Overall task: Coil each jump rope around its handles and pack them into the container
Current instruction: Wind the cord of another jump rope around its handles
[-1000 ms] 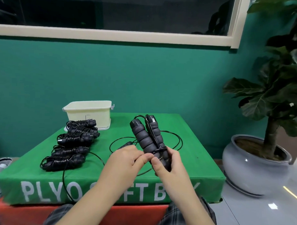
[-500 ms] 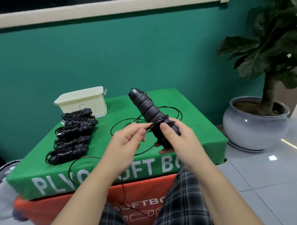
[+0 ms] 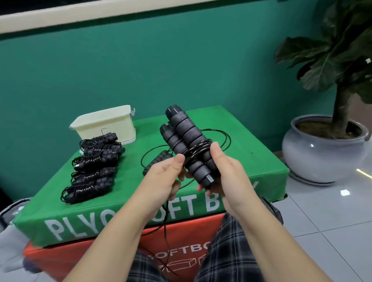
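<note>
My right hand grips a pair of black ribbed jump-rope handles, held side by side and tilted up to the left above the green box. A few turns of thin black rope wrap their middle. My left hand pinches the rope just left of the handles, and the loose rope trails down past my knees. Several coiled black jump ropes lie in a row on the left of the green box. The cream plastic container stands behind them.
The green soft plyo box sits on an orange one. Another black handle and loose rope loops lie on the green top behind my hands. A potted plant in a grey pot stands on the tiled floor at right.
The handles have turned so both show side by side, with more rope wound round their middle. My left hand has moved in close to the handles. The view shifted slightly.
</note>
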### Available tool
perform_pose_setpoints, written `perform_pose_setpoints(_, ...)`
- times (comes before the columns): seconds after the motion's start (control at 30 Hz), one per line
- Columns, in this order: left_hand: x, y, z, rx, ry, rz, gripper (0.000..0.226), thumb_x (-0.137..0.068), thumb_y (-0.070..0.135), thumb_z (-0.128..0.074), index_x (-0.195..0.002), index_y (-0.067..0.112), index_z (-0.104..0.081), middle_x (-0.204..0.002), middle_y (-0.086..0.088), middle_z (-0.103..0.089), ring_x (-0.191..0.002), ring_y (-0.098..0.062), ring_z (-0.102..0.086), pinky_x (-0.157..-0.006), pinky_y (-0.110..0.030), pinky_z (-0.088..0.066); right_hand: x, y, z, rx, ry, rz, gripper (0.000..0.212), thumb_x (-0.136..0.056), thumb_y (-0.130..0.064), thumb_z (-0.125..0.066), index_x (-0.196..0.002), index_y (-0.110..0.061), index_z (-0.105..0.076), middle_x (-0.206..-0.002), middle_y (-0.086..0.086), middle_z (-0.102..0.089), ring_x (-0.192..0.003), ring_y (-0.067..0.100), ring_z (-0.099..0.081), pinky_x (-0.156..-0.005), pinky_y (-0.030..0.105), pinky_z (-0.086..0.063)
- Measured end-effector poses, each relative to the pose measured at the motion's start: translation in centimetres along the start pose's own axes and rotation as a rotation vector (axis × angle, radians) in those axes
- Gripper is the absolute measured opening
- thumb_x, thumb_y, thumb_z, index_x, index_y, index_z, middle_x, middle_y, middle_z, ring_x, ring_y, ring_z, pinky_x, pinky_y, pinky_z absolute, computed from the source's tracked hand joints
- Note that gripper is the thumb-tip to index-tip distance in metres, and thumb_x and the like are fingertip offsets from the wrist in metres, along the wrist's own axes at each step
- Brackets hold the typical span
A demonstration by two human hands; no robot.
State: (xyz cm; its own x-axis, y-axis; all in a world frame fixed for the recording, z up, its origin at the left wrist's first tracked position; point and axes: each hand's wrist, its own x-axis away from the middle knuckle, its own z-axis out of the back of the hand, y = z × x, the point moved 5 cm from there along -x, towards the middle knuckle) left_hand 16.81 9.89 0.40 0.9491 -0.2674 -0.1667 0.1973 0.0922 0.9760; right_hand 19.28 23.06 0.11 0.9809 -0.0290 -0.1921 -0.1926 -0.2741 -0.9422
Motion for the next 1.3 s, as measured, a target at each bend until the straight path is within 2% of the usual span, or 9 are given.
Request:
perform_pose_setpoints(0.1, 0.4, 0.3, 0.7, -0.252, 0.111, -0.062, 0.054, -0.084, 0.062, -0.051, -0.053, 0.019, -0.044, -0.046, 0.004, -0.027, -0.041, -0.01, -0.019, -0.044, -0.025, -0.014, -0.4, 0.6, 0.8, 0.185, 0.153, 0.073, 0.028, -0.095, -0.045, -0.05, -0.101, -0.023, -0.066, -0.099, 0.002, -0.069, -0.08, 0.012, -0.063, -0.071, 0.032, -0.052)
perform_pose_setpoints(0.2, 1.0, 1.3, 0.4, -0.43, 0.24, -0.151, 0.059, -0.088, 0.049, -0.052, -0.055, 0.001, -0.041, -0.043, 0.009, -0.024, -0.041, -0.007, -0.02, -0.041, -0.02, -0.016, 0.2, -0.7, 0.8, 0.485, 0.259, 0.416, 0.022, -0.102, -0.024, -0.04, -0.109, -0.043, -0.051, -0.116, -0.01, -0.048, -0.098, -0.008, -0.05, -0.087, 0.01, -0.04)
perform_pose_setpoints(0.43, 1.1, 2.0, 0.2, -0.558, 0.304, -0.264, 0.046, -0.095, 0.034, -0.048, -0.059, 0.005, -0.048, -0.051, 0.0, -0.037, -0.049, -0.009, -0.033, -0.049, -0.026, -0.025, -0.2, -0.4, 0.1, 0.655, 0.011, 0.435, 0.05, -0.084, -0.025, -0.052, -0.134, -0.019, -0.042, -0.13, -0.01, -0.041, -0.121, -0.005, -0.038, -0.101, 0.007, -0.028)
perform_pose_setpoints(0.57, 1.6, 2.5, -1.0, -0.518, 0.166, -0.372, 0.029, -0.097, 0.028, -0.042, -0.088, 0.015, -0.066, -0.063, 0.012, -0.047, -0.061, 0.003, -0.045, -0.058, -0.018, -0.033, -0.4, 0.7, 0.3, 0.819, 0.106, 0.363, 0.074, -0.076, -0.018, -0.071, -0.138, -0.014, -0.031, -0.128, -0.002, -0.029, -0.11, 0.001, -0.033, -0.099, 0.021, -0.032)
perform_pose_setpoints(0.7, 1.7, 2.5, -2.0, -0.516, 0.009, -0.422, 0.045, -0.091, 0.027, -0.04, -0.134, 0.021, -0.052, -0.084, 0.015, -0.055, -0.084, -0.002, -0.051, -0.078, -0.016, -0.041, -0.3, 0.6, 0.5, 0.719, 0.158, 0.28, 0.044, -0.079, -0.026, -0.071, -0.116, -0.026, -0.047, -0.107, -0.006, -0.041, -0.089, -0.01, -0.045, -0.075, 0.005, -0.038)
perform_pose_setpoints(0.83, 1.7, 3.0, -1.5, -0.485, 0.048, -0.471, 0.035, -0.092, 0.02, -0.046, -0.122, 0.032, -0.059, -0.068, 0.023, -0.054, -0.071, 0.006, -0.05, -0.067, -0.006, -0.036, -0.2, -0.4, 0.6, 0.69, 0.14, 0.321, 0.042, -0.075, -0.024, -0.066, -0.113, -0.029, -0.05, -0.103, -0.007, -0.043, -0.09, -0.013, -0.044, -0.07, 0.0, -0.033)
perform_pose_setpoints(0.93, 1.4, 2.8, -0.3, -0.43, 0.106, -0.433, 0.034, -0.091, 0.027, -0.049, -0.084, 0.058, -0.062, -0.057, 0.019, -0.05, -0.054, 0.002, -0.043, -0.053, -0.01, -0.032, -0.1, -0.7, 0.7, 0.717, 0.129, 0.317, 0.054, -0.077, -0.021, -0.06, -0.129, -0.025, -0.045, -0.108, -0.007, -0.041, -0.087, -0.007, -0.046, -0.072, 0.01, -0.039)
perform_pose_setpoints(1.17, 1.2, 1.9, -0.3, 0.008, 0.012, -0.243, 0.024, -0.09, 0.035, -0.048, -0.08, 0.026, -0.068, -0.058, 0.008, -0.045, -0.043, -0.003, -0.029, -0.042, -0.013, -0.024, -0.3, 0.0, 0.6, 0.456, 0.095, 0.214, 0.052, -0.08, -0.021, -0.06, -0.129, -0.026, -0.046, -0.12, 0.0, -0.053, -0.096, 0.003, -0.056, -0.083, 0.019, -0.047)
perform_pose_setpoints(1.3, 1.0, 1.7, 0.0, 0.031, -0.045, -0.266, 0.028, -0.089, 0.038, -0.056, -0.078, 0.015, -0.067, -0.058, -0.016, -0.036, -0.046, -0.011, -0.027, -0.047, -0.026, -0.019, -0.1, -0.6, 0.7, 0.29, 0.094, 0.166, 0.052, -0.085, -0.002, -0.058, -0.128, -0.029, -0.047, -0.1, 0.0, -0.059, -0.076, 0.006, -0.062, -0.079, 0.032, -0.053)
